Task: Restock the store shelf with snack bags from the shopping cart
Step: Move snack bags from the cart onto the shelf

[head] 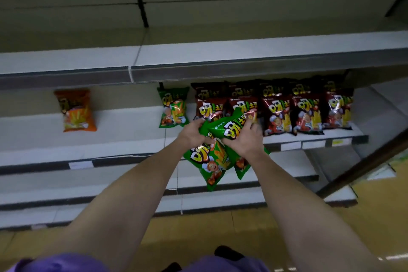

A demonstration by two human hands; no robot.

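Both hands meet over the front edge of the shelf (220,139), clutching a bunch of green snack bags (209,161). The left hand (194,132) curls its fingers around the top bag's left end; the right hand (245,139) wraps over its right end, thumb on the foil. Two more green bags hang below the palms. Behind the fingers stand dark red bags (306,115) along the shelf's right part; one green bag (173,107) stands left of them, an orange bag (76,110) further left.
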